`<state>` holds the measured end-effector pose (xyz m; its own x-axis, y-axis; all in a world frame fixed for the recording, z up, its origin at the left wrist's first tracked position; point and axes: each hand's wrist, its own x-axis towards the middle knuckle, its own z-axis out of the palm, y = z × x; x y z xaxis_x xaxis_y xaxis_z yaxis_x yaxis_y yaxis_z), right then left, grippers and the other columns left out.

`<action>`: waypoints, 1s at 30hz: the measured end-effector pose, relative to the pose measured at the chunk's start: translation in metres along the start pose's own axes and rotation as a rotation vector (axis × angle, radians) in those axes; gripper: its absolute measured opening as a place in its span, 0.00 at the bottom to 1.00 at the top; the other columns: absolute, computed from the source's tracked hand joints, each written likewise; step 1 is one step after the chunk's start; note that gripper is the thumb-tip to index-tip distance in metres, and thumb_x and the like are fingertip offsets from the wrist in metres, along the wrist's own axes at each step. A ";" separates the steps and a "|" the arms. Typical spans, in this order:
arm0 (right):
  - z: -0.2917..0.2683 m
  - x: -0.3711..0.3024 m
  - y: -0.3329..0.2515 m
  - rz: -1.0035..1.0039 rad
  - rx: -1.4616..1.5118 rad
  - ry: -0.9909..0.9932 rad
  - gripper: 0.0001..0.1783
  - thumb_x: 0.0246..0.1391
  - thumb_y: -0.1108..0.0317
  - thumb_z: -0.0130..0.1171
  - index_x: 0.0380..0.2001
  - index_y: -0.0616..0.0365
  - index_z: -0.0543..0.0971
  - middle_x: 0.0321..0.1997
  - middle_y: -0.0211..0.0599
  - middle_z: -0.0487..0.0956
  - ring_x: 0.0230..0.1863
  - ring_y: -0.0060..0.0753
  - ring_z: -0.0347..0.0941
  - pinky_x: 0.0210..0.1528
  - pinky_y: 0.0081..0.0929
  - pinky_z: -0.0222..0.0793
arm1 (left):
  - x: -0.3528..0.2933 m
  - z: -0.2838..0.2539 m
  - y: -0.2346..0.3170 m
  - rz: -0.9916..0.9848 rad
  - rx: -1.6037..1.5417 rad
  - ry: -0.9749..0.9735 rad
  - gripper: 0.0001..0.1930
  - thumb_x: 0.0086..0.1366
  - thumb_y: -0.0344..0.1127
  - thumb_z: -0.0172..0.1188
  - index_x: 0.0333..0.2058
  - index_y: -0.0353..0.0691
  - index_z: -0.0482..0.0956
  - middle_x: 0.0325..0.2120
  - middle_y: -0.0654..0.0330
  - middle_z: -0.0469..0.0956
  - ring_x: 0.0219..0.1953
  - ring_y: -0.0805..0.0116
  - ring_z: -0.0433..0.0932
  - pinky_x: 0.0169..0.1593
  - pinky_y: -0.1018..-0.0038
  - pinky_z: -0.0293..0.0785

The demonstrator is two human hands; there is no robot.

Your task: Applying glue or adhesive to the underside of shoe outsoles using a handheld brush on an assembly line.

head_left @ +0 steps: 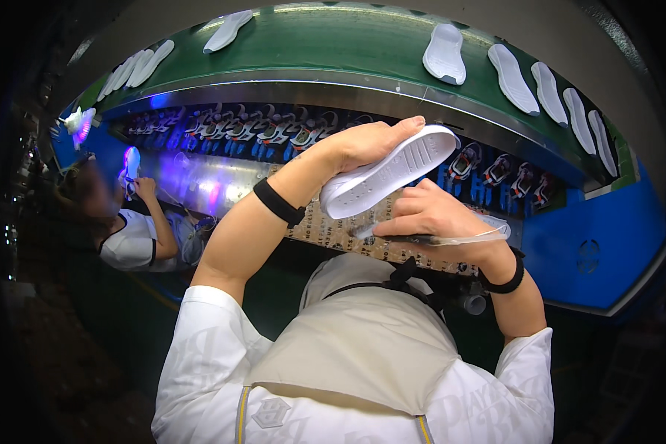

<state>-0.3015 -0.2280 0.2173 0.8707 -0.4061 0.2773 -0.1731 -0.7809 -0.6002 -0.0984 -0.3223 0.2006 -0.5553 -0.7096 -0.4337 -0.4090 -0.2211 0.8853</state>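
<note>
My left hand [374,142] grips a white shoe sole [392,170] from its far side, thumb along the upper edge. The sole is tilted, with its hollow inner face and ribbed pattern turned toward me. Just below it, my right hand [435,216] is closed around a brush [462,239] with a clear handle. The brush's pale tip [364,232] points left and shows apart from the sole. Both forearms wear black bands, and beneath the hands is a work surface [311,228] covered with printed brown paper.
Beyond the bench runs a green conveyor belt [333,46] carrying several white soles [444,55]. Under it sits a shelf with a row of shoe uppers [274,129]. A blue panel [570,251] stands at the right. At the left, a co-worker [140,237] holds a sole under violet light.
</note>
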 end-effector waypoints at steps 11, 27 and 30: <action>0.002 -0.002 0.018 0.138 -0.176 0.189 0.20 0.50 0.68 0.75 0.48 0.50 0.86 0.35 0.30 0.78 0.42 0.36 0.73 0.48 0.36 0.63 | -0.008 -0.014 -0.028 -0.018 -0.060 -0.006 0.40 0.76 0.69 0.42 0.56 0.35 0.83 0.49 0.45 0.83 0.46 0.64 0.82 0.52 0.69 0.77; 0.092 -0.031 0.059 0.814 0.679 0.646 0.09 0.57 0.72 0.65 0.41 0.60 0.86 0.32 0.23 0.79 0.31 0.14 0.68 0.35 0.19 0.65 | -0.062 -0.008 -0.309 -0.273 -1.313 0.015 0.58 0.64 0.86 0.23 0.74 0.42 0.58 0.72 0.49 0.64 0.73 0.42 0.62 0.70 0.33 0.53; 0.117 -0.030 0.066 0.857 0.730 0.629 0.10 0.58 0.68 0.65 0.42 0.60 0.85 0.32 0.23 0.79 0.33 0.15 0.68 0.37 0.20 0.65 | -0.038 0.042 -0.333 -0.329 -1.412 0.085 0.44 0.73 0.76 0.30 0.71 0.49 0.65 0.68 0.52 0.69 0.67 0.46 0.69 0.66 0.37 0.62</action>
<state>-0.2853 -0.2120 0.0817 0.2075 -0.9545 -0.2143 -0.1024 0.1967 -0.9751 0.0288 -0.1933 -0.0848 -0.5144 -0.5238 -0.6790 0.5610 -0.8044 0.1954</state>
